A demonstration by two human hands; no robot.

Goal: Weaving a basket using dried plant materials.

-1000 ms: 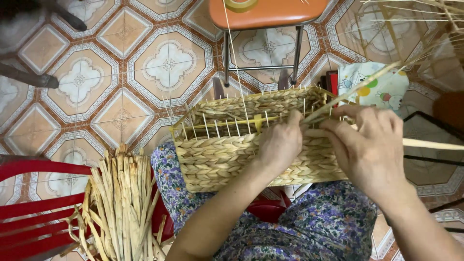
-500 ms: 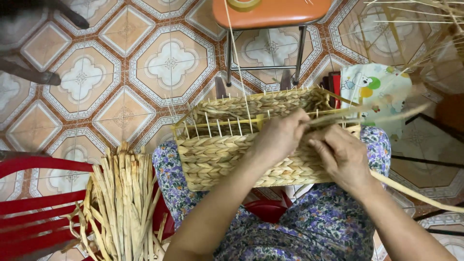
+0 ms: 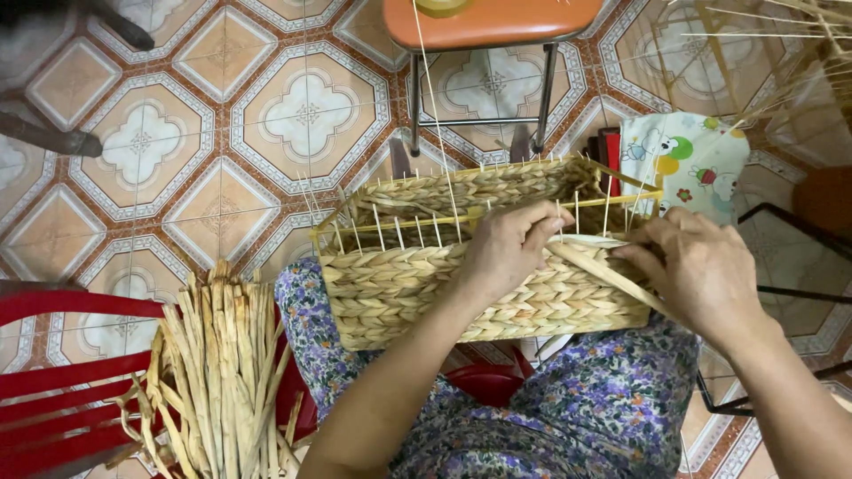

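Much patterned tile floor underfoot

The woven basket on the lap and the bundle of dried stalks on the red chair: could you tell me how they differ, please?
The basket is plaited into a rectangular box; the bundle of stalks lies loose and unwoven. The basket rests on the lap, with both hands at its rim; the bundle lies untouched on the red chair. Both are straw-coloured.

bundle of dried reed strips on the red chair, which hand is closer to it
Left. The left hand rests on the woven basket's near rim, nearer the bundle at lower left. The right hand pinches a flat strand at the basket's far right end.
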